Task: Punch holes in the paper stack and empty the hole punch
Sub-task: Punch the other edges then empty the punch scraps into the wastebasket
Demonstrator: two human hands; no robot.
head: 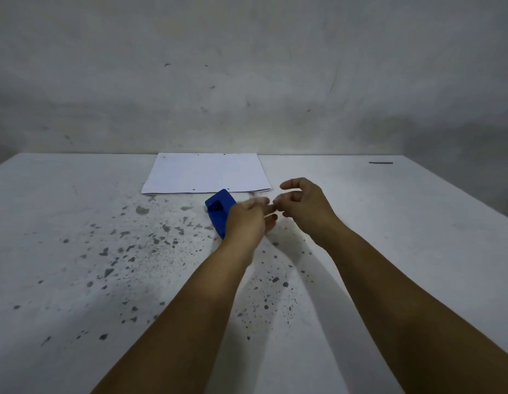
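Note:
A white paper stack (205, 173) lies flat at the table's far edge, with small punched holes along its near and far edges. The blue hole punch (218, 209) rests just in front of it, partly hidden behind my left hand (248, 223). That hand is blurred, fingers extended to the right, beside or over the punch; I cannot tell whether it touches it. My right hand (302, 206) hovers to the right with its fingers curled loosely apart and nothing visible in them. The fingertips of both hands nearly meet.
The white table (403, 237) is speckled with dark chipped spots across its middle and left. A short dark strip (380, 162) lies at the far right. A grey wall (247, 81) rises directly behind the table's far edge.

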